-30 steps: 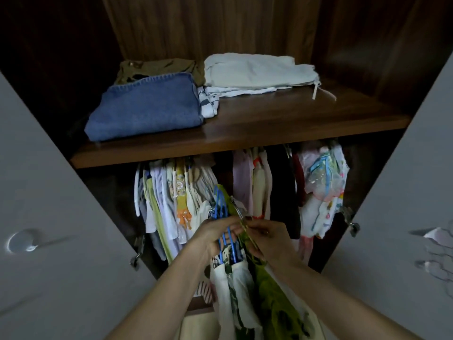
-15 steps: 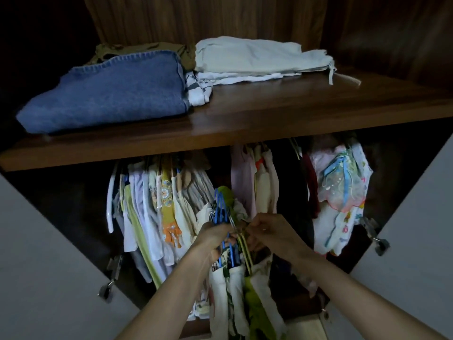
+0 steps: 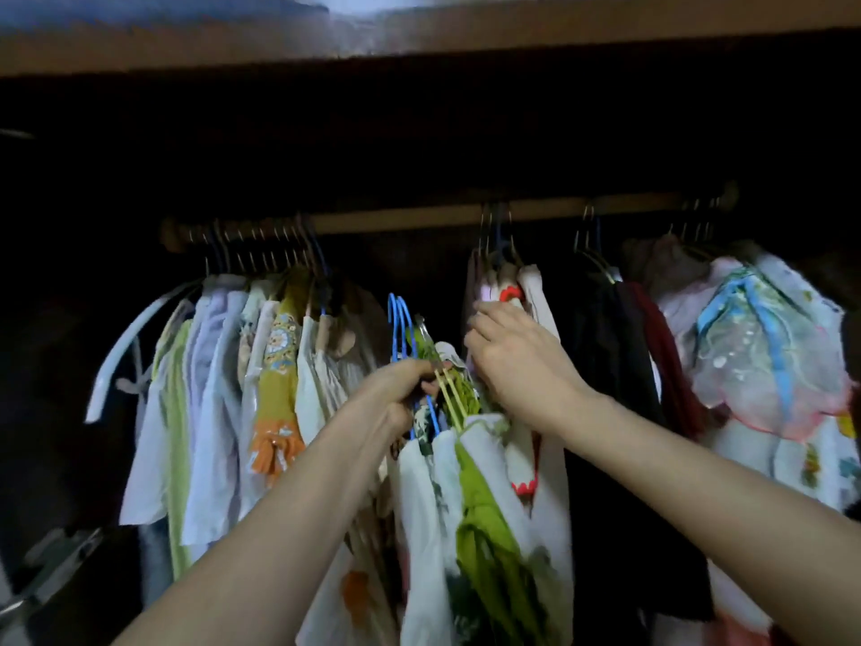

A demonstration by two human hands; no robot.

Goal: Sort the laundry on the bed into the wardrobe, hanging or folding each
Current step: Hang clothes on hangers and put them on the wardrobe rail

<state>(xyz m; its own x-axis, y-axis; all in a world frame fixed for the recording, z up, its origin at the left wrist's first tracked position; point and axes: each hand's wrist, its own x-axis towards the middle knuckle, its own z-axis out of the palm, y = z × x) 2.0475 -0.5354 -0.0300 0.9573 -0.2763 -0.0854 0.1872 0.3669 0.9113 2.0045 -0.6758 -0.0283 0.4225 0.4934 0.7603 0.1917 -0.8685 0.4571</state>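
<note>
Two bare forearms reach up from the bottom edge into a dark wardrobe. The left hand (image 3: 400, 389) is curled round a bundle of hangers (image 3: 410, 366) — blue hooks rising above the fist, yellow-green wires slanting down past the knuckles — and so carries the clothes (image 3: 466, 519) draped on them: white fabric with dark green print and a bright olive-green piece between the white ones, hanging below the fist in the gap between the two groups of garments on the rail. The right hand (image 3: 517, 361), just beside the bundle, has its fingers bent against the pale pink and cream garments (image 3: 512, 291) hung at the centre of the rail; whether it grips that cloth or only presses it aside cannot be told.

Behind the hands, a wooden rail (image 3: 410, 221) runs across the wardrobe. On its left hang white, lilac, light green and mustard-patterned tops (image 3: 223, 389), closely packed; right of centre, black and dark red garments (image 3: 643, 356); at the far right, a sheer white piece with blue trim (image 3: 764, 356). Above the rail — the front edge of a wooden shelf (image 3: 466, 35).
</note>
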